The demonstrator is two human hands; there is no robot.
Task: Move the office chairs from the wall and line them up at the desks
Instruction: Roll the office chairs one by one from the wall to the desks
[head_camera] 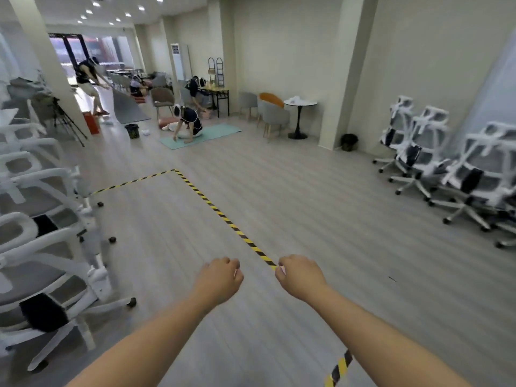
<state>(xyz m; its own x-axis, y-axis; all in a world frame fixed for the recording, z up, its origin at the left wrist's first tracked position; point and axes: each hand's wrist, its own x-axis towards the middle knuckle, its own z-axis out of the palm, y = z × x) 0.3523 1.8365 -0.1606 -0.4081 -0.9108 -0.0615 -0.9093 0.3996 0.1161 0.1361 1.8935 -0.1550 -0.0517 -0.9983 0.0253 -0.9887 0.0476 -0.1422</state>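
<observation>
Several white-framed mesh office chairs (435, 163) stand clustered against the right wall. Another row of the same white chairs (44, 247) runs down the left edge of the view, close to me. Both my arms reach forward over bare floor. My left hand (220, 279) has its fingers curled and holds nothing. My right hand (300, 276) is curled the same way, also with nothing in it. Neither hand touches a chair. No desk shows plainly.
Yellow-black tape (223, 216) marks a corner line across the grey wood floor. A pillar with a dark bin (349, 141) stands at right. Farther back are a round table (299, 103), padded chairs (275, 113), a green mat (201, 135) and several people.
</observation>
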